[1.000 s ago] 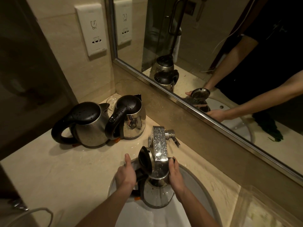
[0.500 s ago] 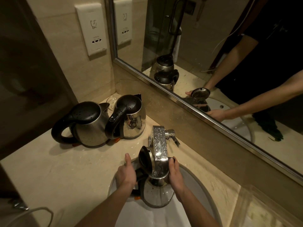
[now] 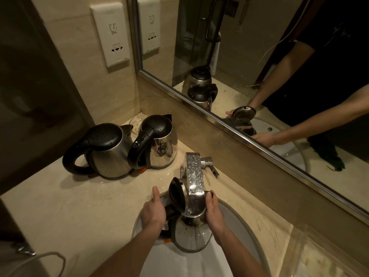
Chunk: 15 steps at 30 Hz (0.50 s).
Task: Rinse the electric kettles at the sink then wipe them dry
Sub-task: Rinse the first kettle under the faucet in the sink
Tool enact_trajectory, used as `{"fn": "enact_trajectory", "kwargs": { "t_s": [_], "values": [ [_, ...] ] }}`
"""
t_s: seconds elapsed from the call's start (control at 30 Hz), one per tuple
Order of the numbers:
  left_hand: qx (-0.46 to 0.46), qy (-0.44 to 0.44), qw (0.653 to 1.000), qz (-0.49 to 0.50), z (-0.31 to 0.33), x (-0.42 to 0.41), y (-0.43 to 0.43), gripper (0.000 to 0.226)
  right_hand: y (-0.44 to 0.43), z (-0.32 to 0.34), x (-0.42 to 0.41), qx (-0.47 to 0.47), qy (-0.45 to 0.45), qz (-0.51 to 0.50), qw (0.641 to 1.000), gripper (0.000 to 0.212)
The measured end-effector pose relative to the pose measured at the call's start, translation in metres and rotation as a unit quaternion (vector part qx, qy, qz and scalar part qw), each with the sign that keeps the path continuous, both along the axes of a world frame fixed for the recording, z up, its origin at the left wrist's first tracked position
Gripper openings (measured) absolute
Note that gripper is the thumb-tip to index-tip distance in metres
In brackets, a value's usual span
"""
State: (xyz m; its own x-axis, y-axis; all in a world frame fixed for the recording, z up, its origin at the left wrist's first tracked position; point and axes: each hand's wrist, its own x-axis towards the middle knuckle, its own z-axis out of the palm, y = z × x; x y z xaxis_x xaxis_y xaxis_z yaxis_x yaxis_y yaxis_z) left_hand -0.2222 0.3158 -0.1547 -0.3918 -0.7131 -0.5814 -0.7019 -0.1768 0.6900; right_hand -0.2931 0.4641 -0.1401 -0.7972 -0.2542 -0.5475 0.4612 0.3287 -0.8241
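Shiny steel electric kettle (image 3: pixel 191 237), black lid up, over the white oval sink (image 3: pixel 237 224), under the chrome tap (image 3: pixel 194 179). Left hand (image 3: pixel 153 212) grips its handle; right hand (image 3: pixel 214 214) wraps its body near the rim.

Three steel kettles, one over the sink in my hands.

The kettle (image 3: pixel 191 234) I hold is shiny steel with a black handle. It stands upright over the white sink (image 3: pixel 239 222), its black lid (image 3: pixel 176 193) flipped open. My left hand (image 3: pixel 153 211) grips the handle and my right hand (image 3: pixel 214 212) wraps the body. On the counter (image 3: pixel 69 206), the left kettle (image 3: pixel 108 154) and the right kettle (image 3: pixel 159 144) stand side by side, their closed black lids beaded with drops.
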Motion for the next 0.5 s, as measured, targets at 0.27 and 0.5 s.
{"fn": "enact_trajectory", "kwargs": {
  "t_s": [0.27,0.5],
  "values": [
    [0.002,-0.010,1.000,0.003,0.0015,-0.0006,0.0005,0.069,0.0023,-0.0005,-0.0013,-0.013,-0.004,0.007,1.000,0.053],
    [-0.017,-0.011,1.000,0.000,0.0015,-0.0014,0.0005,0.076,0.0014,-0.0025,-0.0016,-0.014,-0.002,0.005,1.000,0.048]
  ]
}}
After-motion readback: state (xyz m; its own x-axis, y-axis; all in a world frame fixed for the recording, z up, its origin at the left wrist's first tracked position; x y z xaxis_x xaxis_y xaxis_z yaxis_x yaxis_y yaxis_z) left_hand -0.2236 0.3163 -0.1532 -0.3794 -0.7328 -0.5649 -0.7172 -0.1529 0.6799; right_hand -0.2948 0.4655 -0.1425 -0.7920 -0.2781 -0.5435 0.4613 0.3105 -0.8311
